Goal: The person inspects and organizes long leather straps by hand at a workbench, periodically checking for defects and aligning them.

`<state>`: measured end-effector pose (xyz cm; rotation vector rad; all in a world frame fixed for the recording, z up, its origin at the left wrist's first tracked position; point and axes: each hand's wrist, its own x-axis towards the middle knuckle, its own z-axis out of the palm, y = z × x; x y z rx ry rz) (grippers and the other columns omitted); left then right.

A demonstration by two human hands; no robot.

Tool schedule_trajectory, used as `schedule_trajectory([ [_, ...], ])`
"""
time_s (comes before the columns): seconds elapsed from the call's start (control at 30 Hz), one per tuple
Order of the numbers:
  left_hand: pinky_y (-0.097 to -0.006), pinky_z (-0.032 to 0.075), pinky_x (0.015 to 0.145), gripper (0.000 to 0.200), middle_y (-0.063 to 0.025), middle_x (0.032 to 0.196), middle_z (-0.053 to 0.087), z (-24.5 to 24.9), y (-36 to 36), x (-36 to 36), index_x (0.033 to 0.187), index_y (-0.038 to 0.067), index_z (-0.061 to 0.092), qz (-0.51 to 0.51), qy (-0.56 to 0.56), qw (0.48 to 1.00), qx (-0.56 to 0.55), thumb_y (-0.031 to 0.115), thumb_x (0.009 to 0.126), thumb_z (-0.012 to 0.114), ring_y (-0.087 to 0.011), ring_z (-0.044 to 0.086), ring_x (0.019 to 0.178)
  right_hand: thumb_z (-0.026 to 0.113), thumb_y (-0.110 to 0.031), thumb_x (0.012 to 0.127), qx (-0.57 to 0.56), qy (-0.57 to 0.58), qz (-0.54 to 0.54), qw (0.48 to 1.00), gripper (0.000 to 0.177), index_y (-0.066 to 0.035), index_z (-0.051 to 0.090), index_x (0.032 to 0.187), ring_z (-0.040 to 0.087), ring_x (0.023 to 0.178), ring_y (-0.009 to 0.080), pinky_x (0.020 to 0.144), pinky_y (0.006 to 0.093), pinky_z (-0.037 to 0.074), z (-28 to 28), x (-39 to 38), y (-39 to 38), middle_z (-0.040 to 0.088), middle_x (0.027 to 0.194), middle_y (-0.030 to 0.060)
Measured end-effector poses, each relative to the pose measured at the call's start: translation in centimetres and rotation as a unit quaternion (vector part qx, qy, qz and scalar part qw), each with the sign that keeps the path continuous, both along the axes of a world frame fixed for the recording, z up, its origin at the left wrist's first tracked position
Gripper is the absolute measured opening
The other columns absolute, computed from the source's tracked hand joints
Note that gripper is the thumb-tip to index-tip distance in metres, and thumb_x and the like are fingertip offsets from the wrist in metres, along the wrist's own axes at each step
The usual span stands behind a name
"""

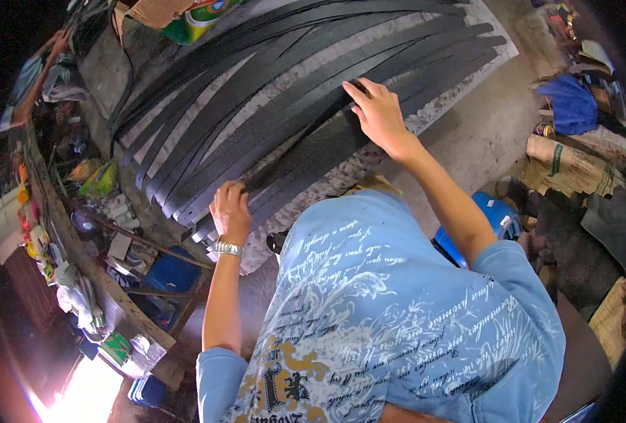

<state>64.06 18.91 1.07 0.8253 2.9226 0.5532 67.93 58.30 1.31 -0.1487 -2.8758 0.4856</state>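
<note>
Long black strips (256, 92), with a grained, leather-like surface, lie overlapping lengthwise on a pale, mottled tabletop (425, 116). My left hand (230, 210), a metal watch on its wrist, is at the near left ends of the strips, its fingers curled over the edge of a black strip (306, 151). Farther along the same strip is my right hand (380, 116), with thumb and fingers closed about its upper edge. The undersides of both grips are hidden.
A cardboard box (158, 10) stands at the table's far left. Blue stools (496, 215) are beside my body. Left, a cluttered bench (115, 296) holds bottles and bags. To the right lie a blue cloth (570, 103), sacks (566, 166) and dark sheet scraps (609, 218).
</note>
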Motion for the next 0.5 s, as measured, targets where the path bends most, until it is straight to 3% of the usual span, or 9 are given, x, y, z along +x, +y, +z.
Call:
schedule_trajectory([
  [0.07, -0.0451, 0.043, 0.090, 0.021, -0.0070, 0.117, 0.060, 0.0, 0.1, -0.8, 0.107, 0.013, 0.065, 0.036, 0.015, 0.999, 0.037, 0.014, 0.085, 0.065, -0.0297, 0.057, 0.106, 0.068, -0.009, 0.083, 0.014, 0.012, 0.012, 1.000, 0.048, -0.016, 0.058, 0.129, 0.053, 0.114, 0.0304, 0.088, 0.0448, 0.043, -0.8, -0.8, 0.4, 0.054, 0.130, 0.0084],
  [0.2, -0.0468, 0.042, 0.091, 0.033, -0.0081, 0.119, 0.059, 0.8, 0.4, -2.5, 0.116, 0.014, 0.061, 0.083, -0.006, 0.996, -0.019, 0.021, 0.084, 0.068, -0.0311, 0.054, 0.111, 0.070, -0.010, 0.082, 0.039, -0.026, 0.035, 0.998, 0.042, -0.016, 0.061, 0.122, 0.052, 0.114, 0.0284, 0.089, 0.0444, 0.042, -1.5, -2.1, 1.4, 0.054, 0.129, 0.0049],
  [0.3, -0.0463, 0.042, 0.090, 0.036, -0.0080, 0.117, 0.059, 1.9, 0.4, -3.4, 0.116, 0.013, 0.058, 0.060, -0.029, 0.994, -0.085, 0.021, 0.083, 0.069, -0.0303, 0.054, 0.112, 0.072, -0.011, 0.080, 0.060, -0.045, 0.054, 0.996, 0.039, -0.014, 0.061, 0.117, 0.051, 0.115, 0.0275, 0.092, 0.0449, 0.040, -0.5, -2.8, 1.6, 0.055, 0.126, 0.0041],
  [0.4, -0.0453, 0.041, 0.089, 0.032, -0.0091, 0.114, 0.060, 2.0, 0.6, -3.7, 0.113, 0.011, 0.058, 0.040, -0.046, 0.991, -0.116, 0.021, 0.084, 0.068, -0.0306, 0.055, 0.109, 0.074, -0.012, 0.078, 0.111, -0.038, 0.079, 0.990, 0.042, -0.013, 0.058, 0.116, 0.051, 0.116, 0.0270, 0.095, 0.0491, 0.038, 0.2, -3.3, 1.4, 0.056, 0.124, 0.0039],
  [0.5, -0.0433, 0.042, 0.089, 0.029, -0.0124, 0.109, 0.063, 2.3, 0.3, -3.6, 0.112, 0.008, 0.058, 0.027, -0.085, 0.991, -0.103, 0.019, 0.087, 0.066, -0.0307, 0.059, 0.103, 0.076, -0.017, 0.076, 0.155, -0.123, 0.079, 0.977, 0.048, -0.013, 0.056, 0.120, 0.049, 0.121, 0.0274, 0.103, 0.0560, 0.032, -0.3, -3.5, 1.5, 0.056, 0.126, 0.0041],
])
